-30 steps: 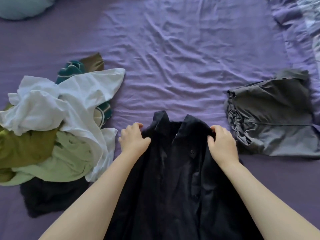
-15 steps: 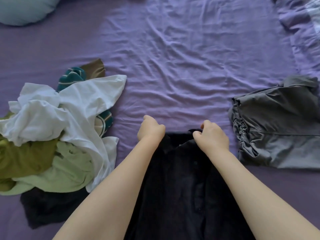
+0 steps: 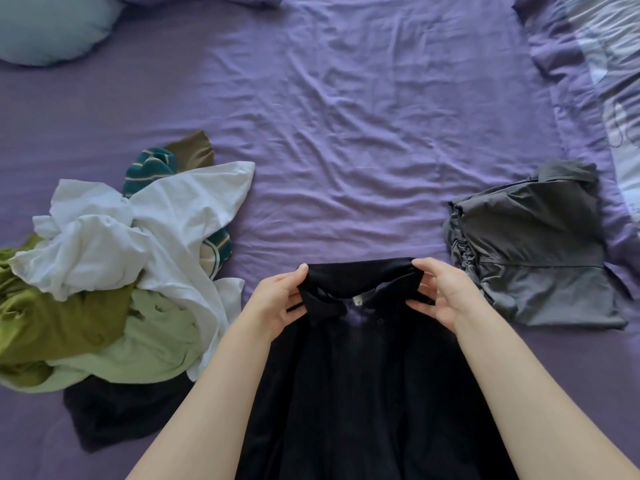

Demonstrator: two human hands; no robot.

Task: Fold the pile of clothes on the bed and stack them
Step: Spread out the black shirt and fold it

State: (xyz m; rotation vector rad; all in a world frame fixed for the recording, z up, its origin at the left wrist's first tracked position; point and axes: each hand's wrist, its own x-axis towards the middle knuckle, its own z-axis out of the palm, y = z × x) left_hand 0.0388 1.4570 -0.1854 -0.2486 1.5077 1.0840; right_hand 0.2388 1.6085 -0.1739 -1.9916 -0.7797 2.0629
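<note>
A black collared shirt (image 3: 360, 386) hangs between my arms at the near middle of the bed. My left hand (image 3: 277, 303) pinches the left end of its collar. My right hand (image 3: 440, 292) pinches the right end, and the collar is stretched level between them. A loose pile of clothes (image 3: 114, 271) lies on the left: white, olive, pale green, teal striped and a dark piece at the bottom. A folded grey garment (image 3: 533, 251) lies on the right.
The purple bed sheet (image 3: 346, 133) stretches wrinkled beyond the shirt. A pale blue pillow (image 3: 52, 29) sits at the far left corner. A patterned duvet (image 3: 609, 81) runs along the right edge.
Both hands turned palms inward and spread apart, lifting the collar so it now shows stretched between them. Earlier my fists pressed on the shirt's shoulders.
</note>
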